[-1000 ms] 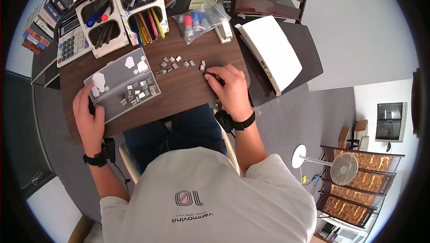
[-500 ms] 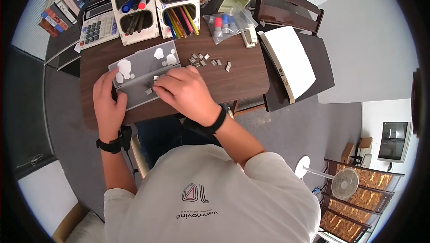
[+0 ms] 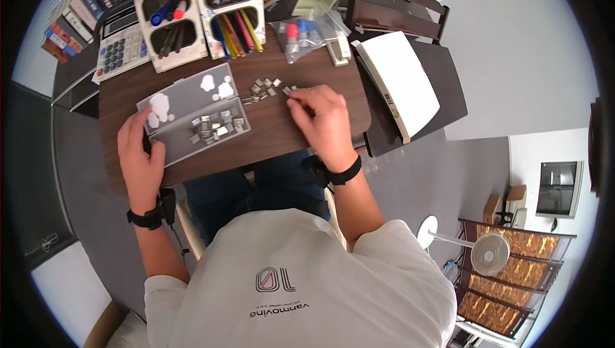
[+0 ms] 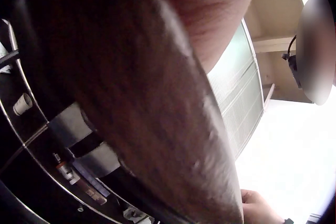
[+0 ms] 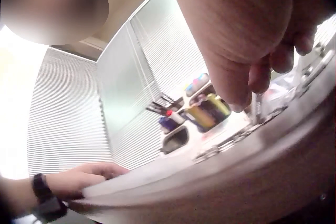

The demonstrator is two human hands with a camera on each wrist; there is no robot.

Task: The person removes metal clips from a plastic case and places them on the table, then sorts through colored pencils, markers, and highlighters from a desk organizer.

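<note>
An open grey case (image 3: 184, 95) with white cloud shapes inside its lid lies on the brown table. In its lower tray are several small silvery metal pieces (image 3: 221, 131). My left hand (image 3: 142, 162) grips the left end of the case, fingers by the lid and thumb by the tray. More loose metal pieces (image 3: 277, 83) lie on the table to the right of the case. Over the rightmost of these, my right hand (image 3: 328, 120) has its thumb and fingertips together. A metal piece (image 5: 257, 109) shows pinched between them in the right wrist view.
Pen organisers (image 3: 200, 34) and a calculator (image 3: 122, 50) stand along the back. A clear bag with bottles (image 3: 293, 43) and a stapler (image 3: 338, 50) lie behind my right hand. A white box (image 3: 400, 82) sits on the dark surface at the right.
My right hand came from the loose pieces to the case's tray, then back right to the loose pieces. My left hand stayed on the case. The head view shifted.
</note>
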